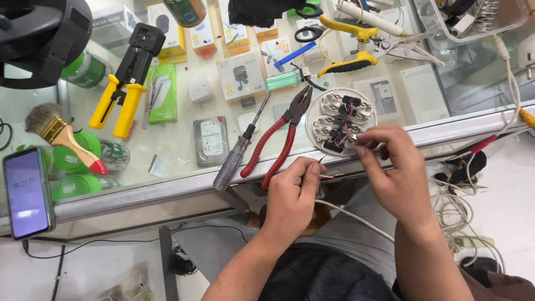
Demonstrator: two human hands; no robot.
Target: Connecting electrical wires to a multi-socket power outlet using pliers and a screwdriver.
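A round white socket base [340,120] with black and metal terminals and red wires lies on the glass counter's front edge [167,187]. My right hand [393,167] pinches at its lower right rim, fingertips on the wiring. My left hand [292,195] sits just below the counter edge, pinching a thin wire [325,176] between thumb and forefinger. A white cable [356,218] runs under both hands across my lap.
Red-handled pliers [278,139] and a clear-handled screwdriver [237,156] lie left of the base. A yellow crimping tool [125,81], a brush [61,136], a phone [26,192], a hard drive [210,140], yellow cutters [348,47] and small boxes fill the counter. Tangled cords [462,217] lie on the floor at the right.
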